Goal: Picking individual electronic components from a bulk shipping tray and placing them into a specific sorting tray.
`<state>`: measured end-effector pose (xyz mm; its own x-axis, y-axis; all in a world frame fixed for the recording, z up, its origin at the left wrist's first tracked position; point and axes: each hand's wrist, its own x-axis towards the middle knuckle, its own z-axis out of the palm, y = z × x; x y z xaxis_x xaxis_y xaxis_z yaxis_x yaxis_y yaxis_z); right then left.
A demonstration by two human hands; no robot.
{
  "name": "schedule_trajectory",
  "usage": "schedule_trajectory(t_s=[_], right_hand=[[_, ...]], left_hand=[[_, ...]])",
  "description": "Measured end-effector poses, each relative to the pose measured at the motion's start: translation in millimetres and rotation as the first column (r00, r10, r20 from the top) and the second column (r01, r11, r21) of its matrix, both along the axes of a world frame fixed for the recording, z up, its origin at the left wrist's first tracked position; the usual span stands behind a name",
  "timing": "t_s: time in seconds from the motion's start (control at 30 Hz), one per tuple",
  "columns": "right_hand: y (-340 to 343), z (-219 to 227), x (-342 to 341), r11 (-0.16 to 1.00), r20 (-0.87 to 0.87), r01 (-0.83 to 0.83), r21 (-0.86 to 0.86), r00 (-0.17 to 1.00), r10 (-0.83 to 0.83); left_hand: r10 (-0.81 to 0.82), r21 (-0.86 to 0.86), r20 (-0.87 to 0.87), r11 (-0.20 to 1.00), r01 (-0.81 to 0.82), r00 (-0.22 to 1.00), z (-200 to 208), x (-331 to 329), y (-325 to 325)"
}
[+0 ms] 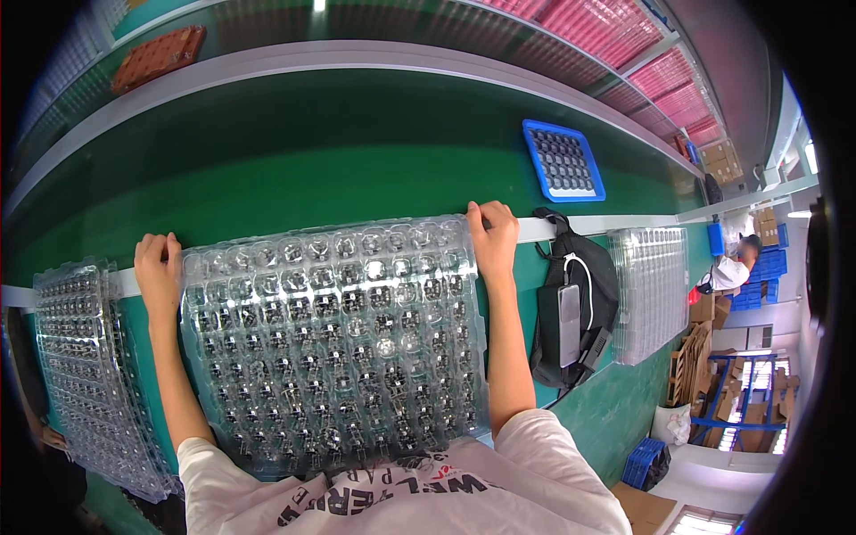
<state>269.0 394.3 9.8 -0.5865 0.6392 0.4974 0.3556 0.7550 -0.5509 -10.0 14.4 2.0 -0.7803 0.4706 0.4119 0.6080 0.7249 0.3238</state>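
Note:
A large clear plastic blister tray [334,348] filled with several rows of small dark parts lies in front of me on the green bench. My left hand [159,272] grips its far left corner. At the far right corner my right hand [492,236] is closed over the tray's edge. Both forearms run along the tray's two sides. The near edge of the tray is hidden by my white shirt.
A stack of clear empty trays [85,374] sits at the left, another stack of trays [649,290] at the right. A black bag with a power bank [571,312] lies beside my right arm. A blue tray [563,160] rests on the green conveyor belt [294,160]. An orange tray [159,58] sits far left.

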Motion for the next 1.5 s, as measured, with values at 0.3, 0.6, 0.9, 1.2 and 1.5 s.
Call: schedule_trajectory(t_s=[0.3, 0.6, 0.9, 1.2, 1.5], right_hand=[[1.6, -1.6, -0.1, 1.000, -0.012, -0.003, 0.004, 1.000, 0.003], [1.5, -2.7, -0.5, 1.000, -0.003, 0.002, -0.013, 1.000, -0.002], [0.9, -2.7, -0.8, 1.000, -0.012, -0.003, -0.004, 1.000, 0.003], [0.9, -2.8, -0.9, 1.000, -0.008, -0.002, -0.006, 1.000, 0.002], [1.6, -2.1, -0.4, 1.000, 0.000, -0.008, 0.002, 1.000, 0.008]], left_hand=[[0.132, 0.052, 0.321, 0.986, -0.156, 0.938, 14.6, 9.0, 14.4], [0.108, 0.180, 0.301, 0.969, -0.168, 0.948, 4.5, 4.1, 8.8], [-0.025, 0.107, -0.070, 0.994, 0.033, 0.997, 1.4, 3.2, 5.8], [-0.066, 0.101, -0.259, 0.990, 0.095, 0.964, -5.3, -1.3, 3.6], [-0.003, 0.043, -0.085, 0.999, 0.007, 0.996, -4.1, -0.5, 0.7]])
